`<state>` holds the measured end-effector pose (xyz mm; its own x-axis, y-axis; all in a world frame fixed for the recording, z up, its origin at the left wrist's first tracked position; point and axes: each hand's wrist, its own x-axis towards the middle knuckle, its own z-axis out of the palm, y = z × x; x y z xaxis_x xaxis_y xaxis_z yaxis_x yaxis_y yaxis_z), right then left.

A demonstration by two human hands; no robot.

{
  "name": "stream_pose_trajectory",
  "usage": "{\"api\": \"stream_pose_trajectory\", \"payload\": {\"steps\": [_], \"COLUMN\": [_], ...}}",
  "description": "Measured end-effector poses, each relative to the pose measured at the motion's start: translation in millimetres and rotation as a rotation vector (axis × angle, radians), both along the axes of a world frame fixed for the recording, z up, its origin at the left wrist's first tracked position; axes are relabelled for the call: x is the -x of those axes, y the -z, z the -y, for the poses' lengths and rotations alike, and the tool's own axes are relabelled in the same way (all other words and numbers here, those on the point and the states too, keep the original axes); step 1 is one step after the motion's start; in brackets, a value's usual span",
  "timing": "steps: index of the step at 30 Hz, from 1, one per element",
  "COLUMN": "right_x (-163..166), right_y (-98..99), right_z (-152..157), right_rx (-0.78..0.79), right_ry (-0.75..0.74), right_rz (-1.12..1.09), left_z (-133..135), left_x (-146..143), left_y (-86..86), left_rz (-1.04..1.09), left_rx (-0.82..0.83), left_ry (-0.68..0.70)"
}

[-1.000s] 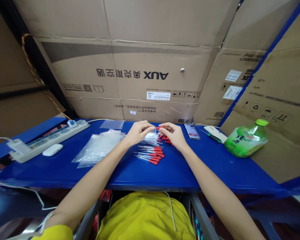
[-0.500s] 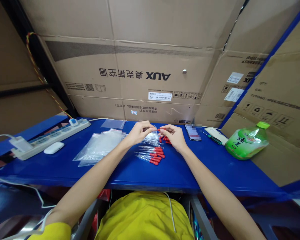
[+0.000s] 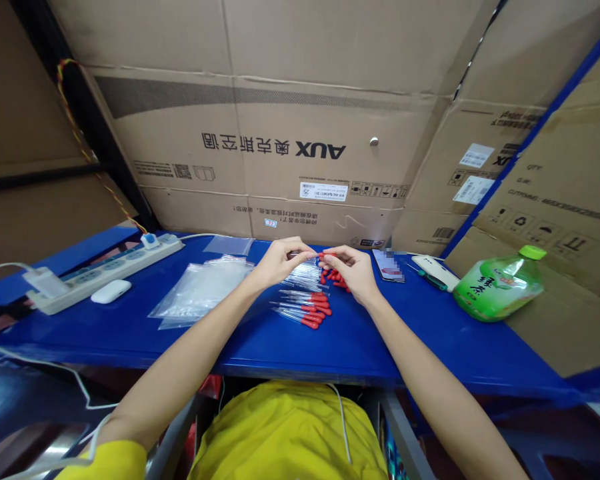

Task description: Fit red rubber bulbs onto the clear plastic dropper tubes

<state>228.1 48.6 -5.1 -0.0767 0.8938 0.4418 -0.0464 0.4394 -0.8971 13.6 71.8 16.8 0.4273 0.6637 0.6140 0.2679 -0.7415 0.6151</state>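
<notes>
My left hand (image 3: 280, 262) pinches a thin clear glass dropper tube, mostly hidden by the fingers. Just to its right, my right hand (image 3: 356, 272) has its fingertips closed on a red rubber bulb (image 3: 326, 255). Bulb and tube meet end to end between the two hands. Below the hands lies a heap of clear glass tubes (image 3: 309, 277), with loose red bulbs (image 3: 338, 280) beside it, partly behind my right hand. Nearer to me, several droppers (image 3: 307, 308) with red bulbs on them lie in a row, bulbs pointing right.
Clear plastic bags (image 3: 200, 290) are stacked left of the droppers. Farther left are a white earphone case (image 3: 111, 291) and a power strip (image 3: 115, 270). A phone (image 3: 389, 265), a green-handled tool (image 3: 433, 280) and a green drink bottle (image 3: 500, 287) stand rightward. Cardboard (image 3: 280, 107) walls the back of the blue table (image 3: 360, 347).
The view has shifted slightly. Both hands keep their pinch at nearly the same spot, with the fingers a little changed around the tube and bulb. The lying droppers have not moved.
</notes>
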Motion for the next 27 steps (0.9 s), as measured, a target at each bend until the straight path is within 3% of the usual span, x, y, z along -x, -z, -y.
{"api": "stream_pose_trajectory", "payload": {"steps": [5, 12, 27], "right_x": [-5.1, -7.0, -1.8], "right_y": [-1.1, -0.1, 0.9], "right_z": [-2.9, -3.8, 1.1], "right_rx": [0.016, 0.004, -0.001], "right_ry": [-0.002, -0.009, 0.01], "right_rz": [0.023, 0.037, 0.006], "left_z": [-0.6, 0.7, 9.1], "left_x": [-0.6, -3.5, -7.1], "left_y": [1.8, 3.9, -1.1], "left_rz": [0.029, 0.06, 0.114], "left_rx": [0.013, 0.233, 0.323], "left_ry": [-0.025, -0.009, 0.057]}}
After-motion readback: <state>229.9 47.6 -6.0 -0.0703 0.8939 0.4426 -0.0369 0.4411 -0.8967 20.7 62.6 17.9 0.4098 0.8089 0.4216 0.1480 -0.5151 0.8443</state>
